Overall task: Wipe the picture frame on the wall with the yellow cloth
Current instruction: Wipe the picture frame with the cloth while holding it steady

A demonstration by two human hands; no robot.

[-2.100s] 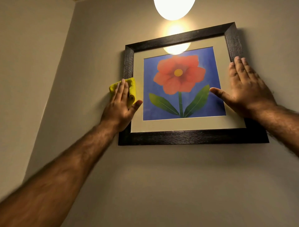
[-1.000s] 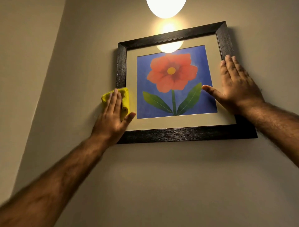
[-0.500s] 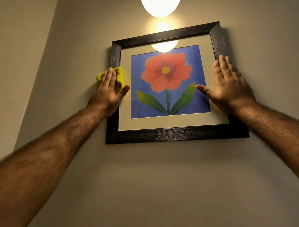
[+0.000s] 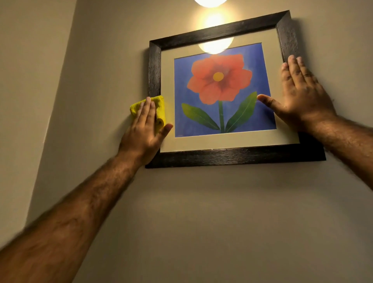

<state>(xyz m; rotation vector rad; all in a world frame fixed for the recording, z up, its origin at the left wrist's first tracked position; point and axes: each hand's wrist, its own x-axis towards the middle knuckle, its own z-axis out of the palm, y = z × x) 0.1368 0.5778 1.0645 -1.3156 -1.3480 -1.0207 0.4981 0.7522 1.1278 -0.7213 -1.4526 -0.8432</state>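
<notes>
A dark wooden picture frame (image 4: 232, 156) hangs on the beige wall, holding a red flower print on blue with a cream mat. My left hand (image 4: 144, 131) presses a folded yellow cloth (image 4: 159, 109) flat against the frame's left side, at its lower half. The cloth shows above and beside my fingers; part of it is hidden under my palm. My right hand (image 4: 300, 97) lies flat and spread on the frame's right side, thumb on the glass, fingers over the right rail.
A lit globe lamp (image 4: 211, 2) hangs just above the frame, and its glare reflects in the glass. A wall corner (image 4: 60, 97) runs down to the left of the frame. Bare wall stretches below.
My left hand with the cloth slid down the left rail, then up, and has now come back down to the lower half. My right hand stays flat on the right side.
</notes>
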